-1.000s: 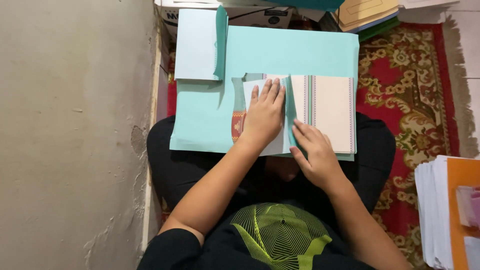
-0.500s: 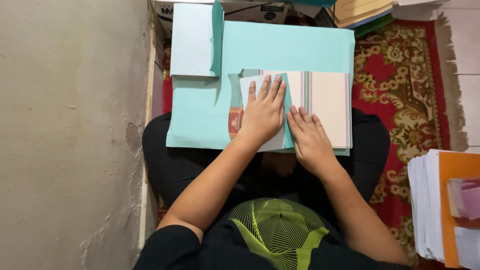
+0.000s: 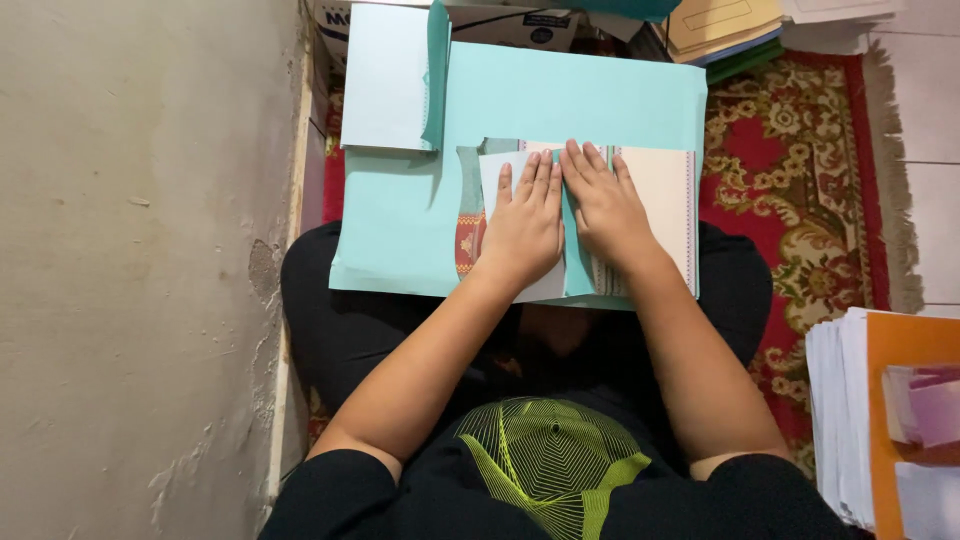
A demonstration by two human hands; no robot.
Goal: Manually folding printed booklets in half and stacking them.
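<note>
Grey plaster wall (image 3: pixel 130 270) fills the left side of the view. Next to it, a large turquoise paper sheet (image 3: pixel 560 110) lies over the lap of the seated person, and a folded pale blue sheet (image 3: pixel 385 75) rests on its upper left corner. On the turquoise sheet lies a booklet (image 3: pixel 655 215) with white pages. The left hand (image 3: pixel 525 225) presses flat on its left part, fingers stretched and together, grasping nothing. The right hand (image 3: pixel 600 205) lies flat just beside it, touching it, also open on the page. Further right is a red patterned carpet (image 3: pixel 800 170), then a stack of white papers (image 3: pixel 835 420) under an orange folder (image 3: pixel 905 350).
</note>
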